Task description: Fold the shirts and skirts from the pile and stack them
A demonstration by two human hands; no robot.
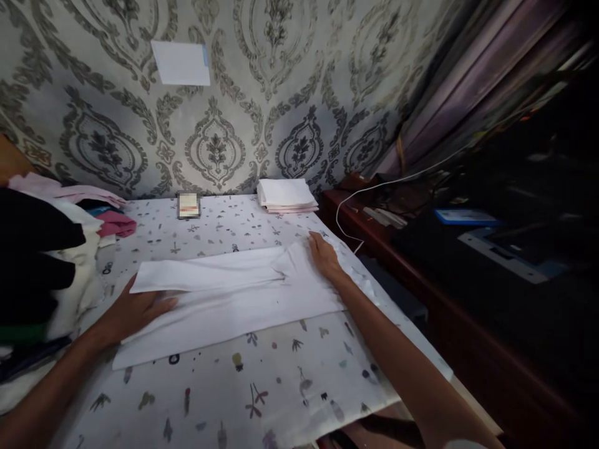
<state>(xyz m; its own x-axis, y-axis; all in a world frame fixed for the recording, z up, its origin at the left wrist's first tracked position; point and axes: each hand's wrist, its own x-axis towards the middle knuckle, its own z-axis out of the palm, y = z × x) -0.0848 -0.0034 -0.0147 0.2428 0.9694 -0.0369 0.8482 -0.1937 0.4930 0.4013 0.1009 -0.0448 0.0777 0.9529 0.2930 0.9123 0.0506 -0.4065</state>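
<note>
White trousers (pixel 253 293) lie flat across a printed sheet, legs toward the left and waist toward the right. At the leg ends is my left hand (pixel 138 312), its thumb stretched out over the cloth between the legs; the upper leg's edge partly covers its fingers. My right hand (pixel 325 257) rests along the waist end with its fingers extended and close together. Some creases gather in the cloth where the legs meet.
Piled clothes (pixel 37 249) stand at the left edge. Folded white cloths (pixel 287 194) and a small box (pixel 188 205) sit at the back by the patterned wall. To the right, a white cable (pixel 397 181) runs over a dark wooden table (pixel 388 243).
</note>
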